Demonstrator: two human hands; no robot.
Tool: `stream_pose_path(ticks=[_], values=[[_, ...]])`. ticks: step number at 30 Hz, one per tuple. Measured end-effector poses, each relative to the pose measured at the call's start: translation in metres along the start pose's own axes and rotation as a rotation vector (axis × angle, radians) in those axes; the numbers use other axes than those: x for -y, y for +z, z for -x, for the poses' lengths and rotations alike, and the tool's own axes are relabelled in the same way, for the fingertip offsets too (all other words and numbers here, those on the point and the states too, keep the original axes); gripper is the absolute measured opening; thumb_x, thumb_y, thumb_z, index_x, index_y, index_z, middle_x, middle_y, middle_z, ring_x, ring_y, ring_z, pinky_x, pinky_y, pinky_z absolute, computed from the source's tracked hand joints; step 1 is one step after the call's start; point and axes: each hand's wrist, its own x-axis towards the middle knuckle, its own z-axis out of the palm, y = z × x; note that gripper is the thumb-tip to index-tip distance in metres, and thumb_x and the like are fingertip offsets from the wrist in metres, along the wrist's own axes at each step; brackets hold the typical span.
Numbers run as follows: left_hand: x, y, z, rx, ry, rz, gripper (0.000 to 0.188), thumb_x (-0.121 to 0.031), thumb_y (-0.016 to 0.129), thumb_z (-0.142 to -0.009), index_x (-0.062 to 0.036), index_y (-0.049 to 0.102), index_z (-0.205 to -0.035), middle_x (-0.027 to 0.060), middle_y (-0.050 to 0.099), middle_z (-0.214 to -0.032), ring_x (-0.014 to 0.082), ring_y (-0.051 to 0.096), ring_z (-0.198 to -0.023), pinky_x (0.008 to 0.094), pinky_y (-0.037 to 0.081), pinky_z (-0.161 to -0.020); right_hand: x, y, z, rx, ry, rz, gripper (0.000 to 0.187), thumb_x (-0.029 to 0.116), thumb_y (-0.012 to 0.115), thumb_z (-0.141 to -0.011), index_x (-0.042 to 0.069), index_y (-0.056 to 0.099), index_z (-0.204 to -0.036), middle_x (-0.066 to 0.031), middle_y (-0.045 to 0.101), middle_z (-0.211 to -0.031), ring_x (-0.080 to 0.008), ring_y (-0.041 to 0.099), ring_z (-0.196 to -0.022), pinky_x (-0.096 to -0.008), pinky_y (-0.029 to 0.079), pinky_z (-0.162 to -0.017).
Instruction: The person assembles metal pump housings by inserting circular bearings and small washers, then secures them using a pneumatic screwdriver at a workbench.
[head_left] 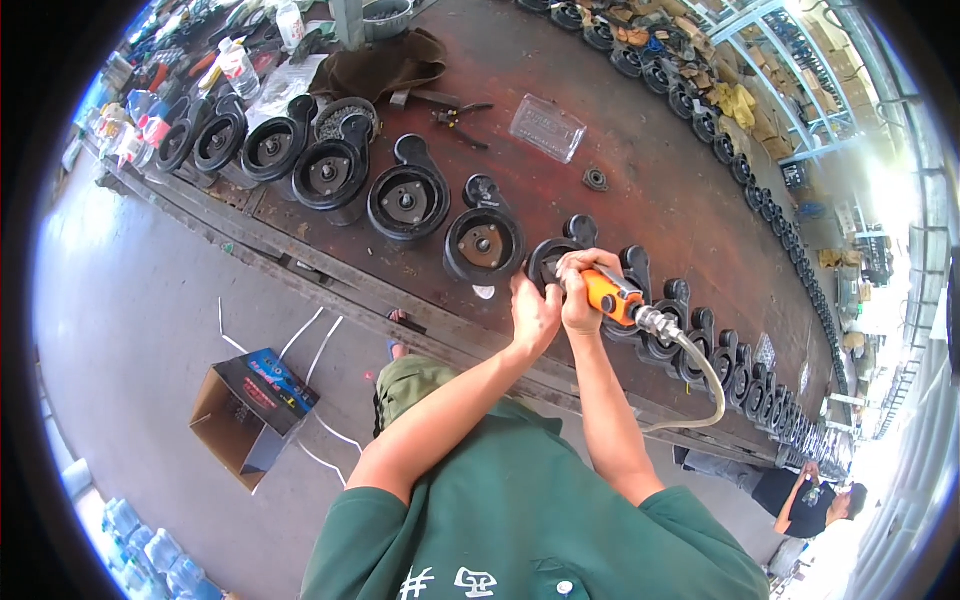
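Note:
My right hand (578, 288) is wrapped round an orange air tool (612, 296) with a metal coupling and a pale hose at its rear. The tool's front end points into a round black blower housing (580, 230) on the workbench; its tip is hidden by my fingers. At the near rim of that housing, my left hand (536, 312) is closed on its edge, thumb beside the tool. Just left stands another black blower housing (485, 245), with a brownish metal plate inside. A small pale disc (484, 292) lies below it.
More housings line the bench (470, 120) on both sides. Pliers (462, 118), a clear plastic tray (548, 128), a small round part (596, 179) and a bowl of small metal parts (346, 118) lie farther back. An open carton (245, 420) sits on the floor; another person (805, 500) is at right.

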Motion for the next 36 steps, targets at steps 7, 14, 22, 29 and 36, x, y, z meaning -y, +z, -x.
stream_pose_path(ticks=[7, 14, 22, 29, 36], values=[[-0.002, 0.001, -0.006, -0.007, 0.023, -0.031, 0.065, -0.019, 0.061, -0.086, 0.0071, 0.041, -0.141, 0.0349, 0.051, -0.133, 0.0491, 0.056, -0.122, 0.0490, 0.045, -0.106, 0.000, 0.005, 0.004, -0.199, -0.007, -0.060, 0.024, -0.003, 0.052, -0.085, 0.002, 0.049, -0.107, -0.0091, 0.059, -0.079, -0.0188, 0.058, -0.072, -0.0374, 0.054, -0.078], [0.005, 0.008, -0.012, -0.039, 0.024, -0.005, 0.060, -0.016, 0.062, -0.086, 0.0105, 0.044, -0.137, 0.0366, 0.053, -0.130, 0.0493, 0.055, -0.123, 0.0481, 0.044, -0.107, 0.009, -0.024, 0.009, -0.531, 0.029, -0.315, 0.023, 0.000, 0.055, -0.082, 0.003, 0.053, -0.104, -0.0089, 0.057, -0.076, -0.0219, 0.057, -0.070, -0.0393, 0.052, -0.074], [-0.017, 0.005, -0.006, 0.073, -0.152, 0.363, 0.047, -0.005, 0.060, -0.086, 0.0072, 0.047, -0.130, 0.0238, 0.063, -0.116, 0.0332, 0.068, -0.099, 0.0398, 0.058, -0.084, 0.023, -0.038, 0.013, -0.365, 0.156, -0.152, 0.023, -0.002, 0.054, -0.085, 0.000, 0.051, -0.108, -0.0081, 0.059, -0.076, -0.0163, 0.057, -0.067, -0.0328, 0.052, -0.072], [-0.019, -0.002, -0.012, 0.192, -0.209, 0.462, 0.053, -0.003, 0.057, -0.089, -0.0009, 0.039, -0.139, 0.0182, 0.058, -0.121, 0.0268, 0.070, -0.093, 0.0377, 0.067, -0.061, 0.024, -0.035, 0.010, -0.360, 0.170, -0.159, 0.022, -0.001, 0.053, -0.087, 0.000, 0.051, -0.108, -0.0077, 0.058, -0.076, -0.0159, 0.056, -0.067, -0.0332, 0.052, -0.072], [-0.021, -0.002, -0.012, 0.208, -0.207, 0.472, 0.055, -0.003, 0.057, -0.089, -0.0025, 0.036, -0.140, 0.0176, 0.056, -0.122, 0.0269, 0.070, -0.092, 0.0382, 0.066, -0.061, 0.017, -0.041, 0.007, -0.328, 0.202, -0.193, 0.021, -0.002, 0.052, -0.088, 0.001, 0.051, -0.109, -0.0073, 0.058, -0.077, -0.0154, 0.056, -0.068, -0.0324, 0.052, -0.071]])
